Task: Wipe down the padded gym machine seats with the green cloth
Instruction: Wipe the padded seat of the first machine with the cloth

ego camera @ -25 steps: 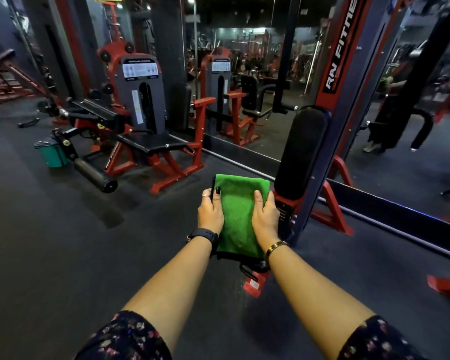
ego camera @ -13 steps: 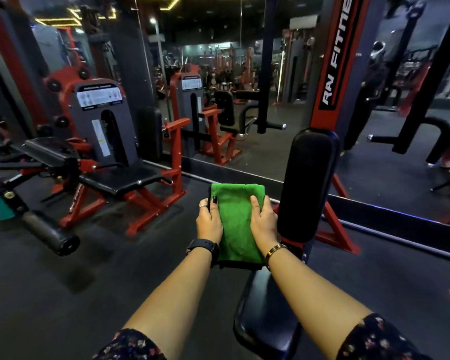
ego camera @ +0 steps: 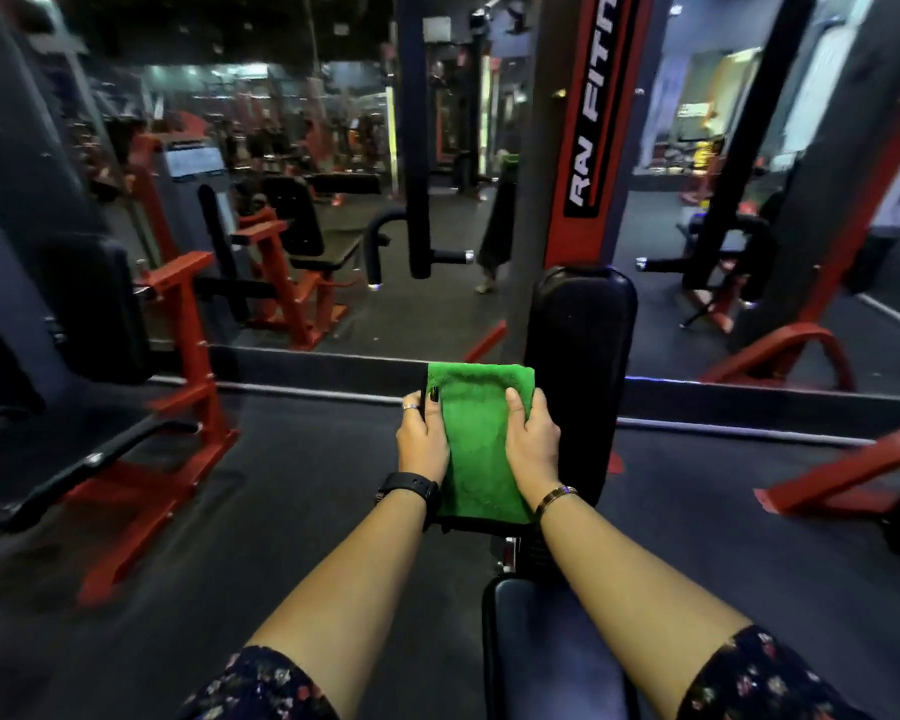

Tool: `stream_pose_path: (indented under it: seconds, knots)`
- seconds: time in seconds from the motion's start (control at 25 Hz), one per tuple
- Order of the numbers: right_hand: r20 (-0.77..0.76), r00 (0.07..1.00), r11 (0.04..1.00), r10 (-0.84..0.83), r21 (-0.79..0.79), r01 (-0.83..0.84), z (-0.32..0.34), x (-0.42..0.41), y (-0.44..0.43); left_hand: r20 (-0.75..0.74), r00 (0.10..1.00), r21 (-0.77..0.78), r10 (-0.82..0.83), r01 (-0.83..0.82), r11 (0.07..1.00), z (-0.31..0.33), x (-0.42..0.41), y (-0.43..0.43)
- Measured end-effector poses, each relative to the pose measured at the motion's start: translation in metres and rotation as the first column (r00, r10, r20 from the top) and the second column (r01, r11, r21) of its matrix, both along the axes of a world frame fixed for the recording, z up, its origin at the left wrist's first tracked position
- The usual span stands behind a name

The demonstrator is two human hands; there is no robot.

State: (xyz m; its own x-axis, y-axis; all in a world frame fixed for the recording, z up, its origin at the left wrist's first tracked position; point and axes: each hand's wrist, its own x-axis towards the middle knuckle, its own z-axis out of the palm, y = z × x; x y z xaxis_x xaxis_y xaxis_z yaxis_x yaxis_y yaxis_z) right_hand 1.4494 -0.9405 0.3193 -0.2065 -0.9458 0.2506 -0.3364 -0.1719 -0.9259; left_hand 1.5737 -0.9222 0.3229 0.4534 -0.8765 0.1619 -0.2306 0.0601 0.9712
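A folded green cloth (ego camera: 481, 444) is stretched upright between my two hands in the middle of the view. My left hand (ego camera: 421, 444) grips its left edge, thumb on the front. My right hand (ego camera: 532, 443) grips its right edge the same way. Directly behind the cloth stands the black padded backrest (ego camera: 583, 356) of a red-framed machine. Its black padded seat (ego camera: 546, 641) lies low in front of me, under my right forearm. The cloth hangs above the seat and I cannot tell whether it touches the backrest.
Another machine with a black seat (ego camera: 58, 454) and red frame (ego camera: 188, 366) stands at the left. A mirror wall (ego camera: 437, 200) runs behind, its ledge crossing the floor. A red upright (ego camera: 588, 127) rises behind the backrest. A red floor bar (ego camera: 848, 470) lies at right.
The view has swung right and closer, so the backrest and seat are now straight ahead. Both hands keep the same grip on the cloth.
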Motion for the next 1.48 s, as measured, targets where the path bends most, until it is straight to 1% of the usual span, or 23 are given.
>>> stream_pose_path:
  seconds: [0.16,0.28,0.44,0.6,0.76,0.84,0.92,1.04,1.16,1.24,1.28,1.36,1.4,1.44,1.48]
  knots:
    - [0.037,0.98,0.981,-0.194,0.006,0.194,0.001,0.014,-0.028,0.029,0.983,0.019,-0.182,0.181,0.983,0.002,0.015,-0.056]
    - [0.051,0.953,0.954,-0.298,0.023,0.298,0.002,0.015,-0.039,0.058,0.958,0.018,-0.281,0.28,0.96,0.002,0.013,-0.085]
    - [0.039,0.901,0.902,-0.432,0.034,0.431,-0.004,0.001,-0.055,0.019,0.911,-0.005,-0.412,0.412,0.911,-0.009,-0.006,-0.119]
    - [0.008,0.859,0.859,-0.512,0.009,0.511,-0.008,-0.017,-0.084,0.017,0.891,-0.01,-0.453,0.453,0.891,-0.012,-0.028,-0.152]
    - [0.027,0.831,0.831,-0.556,-0.029,0.556,-0.005,-0.036,-0.118,0.05,0.883,-0.078,-0.466,0.469,0.88,-0.002,-0.045,-0.181]
    - [0.082,0.806,0.806,-0.586,-0.041,0.59,-0.001,-0.043,-0.131,0.116,0.874,-0.1,-0.471,0.482,0.87,0.01,-0.053,-0.196]
    - [0.152,0.755,0.76,-0.638,-0.032,0.649,0.006,-0.049,-0.141,0.194,0.859,-0.116,-0.473,0.499,0.859,0.024,-0.062,-0.208]
    - [0.259,0.647,0.67,-0.717,-0.003,0.743,0.011,-0.063,-0.156,0.357,0.796,-0.157,-0.49,0.568,0.808,0.044,-0.077,-0.224]
    - [0.311,0.578,0.608,-0.754,-0.002,0.794,0.016,-0.073,-0.167,0.483,0.737,-0.173,-0.472,0.609,0.774,0.055,-0.084,-0.237]
    - [0.345,0.538,0.568,-0.769,-0.016,0.823,0.025,-0.073,-0.17,0.576,0.7,-0.165,-0.423,0.606,0.778,0.064,-0.086,-0.246]
    - [0.364,0.514,0.544,-0.777,-0.023,0.839,0.031,-0.073,-0.171,0.657,0.667,-0.206,-0.35,0.606,0.768,0.069,-0.088,-0.25]
    - [0.382,0.472,0.499,-0.794,-0.035,0.866,0.038,-0.071,-0.174,0.799,0.585,-0.35,-0.136,0.638,0.686,0.08,-0.093,-0.261]
    - [0.384,0.458,0.483,-0.802,-0.036,0.875,0.041,-0.07,-0.175,0.836,0.545,-0.381,-0.073,0.67,0.637,0.086,-0.095,-0.269]
    - [0.382,0.441,0.463,-0.812,-0.038,0.885,0.041,-0.068,-0.176,0.865,0.495,-0.351,-0.087,0.72,0.599,0.093,-0.096,-0.279]
    - [0.381,0.427,0.445,-0.82,-0.045,0.894,0.039,-0.067,-0.177,0.881,0.449,-0.302,-0.147,0.774,0.556,0.099,-0.097,-0.291]
